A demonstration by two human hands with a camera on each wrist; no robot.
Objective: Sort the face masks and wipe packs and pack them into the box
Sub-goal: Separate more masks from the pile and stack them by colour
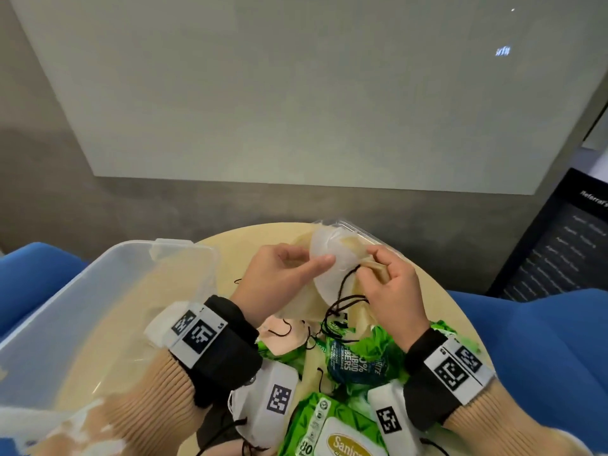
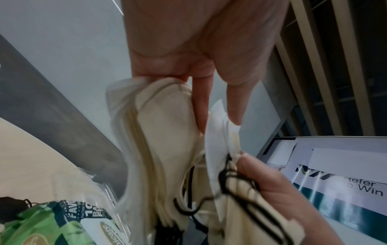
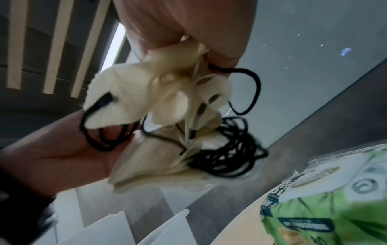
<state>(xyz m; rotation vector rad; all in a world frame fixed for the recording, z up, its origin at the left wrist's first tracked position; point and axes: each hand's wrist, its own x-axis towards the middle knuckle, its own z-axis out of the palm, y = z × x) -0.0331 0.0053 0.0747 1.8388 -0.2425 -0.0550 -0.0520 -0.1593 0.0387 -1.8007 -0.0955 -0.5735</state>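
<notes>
Above the desk [image 1: 210, 278], a bunch of masks [image 1: 324, 258] is pinched by the left hand [image 1: 279, 274] and right hand [image 1: 391, 284], sorted, likely next packed into the box [image 1: 49, 311].

Looks like an office lounge or reception corner: round pale wooden table [image 1: 227, 258], blue seats [image 1: 526, 340] either side, grey wall with large white panel [image 1: 263, 93], printed "Refer … Win" sign [image 2: 345, 174], wooden slats [image 3: 60, 41].
</notes>
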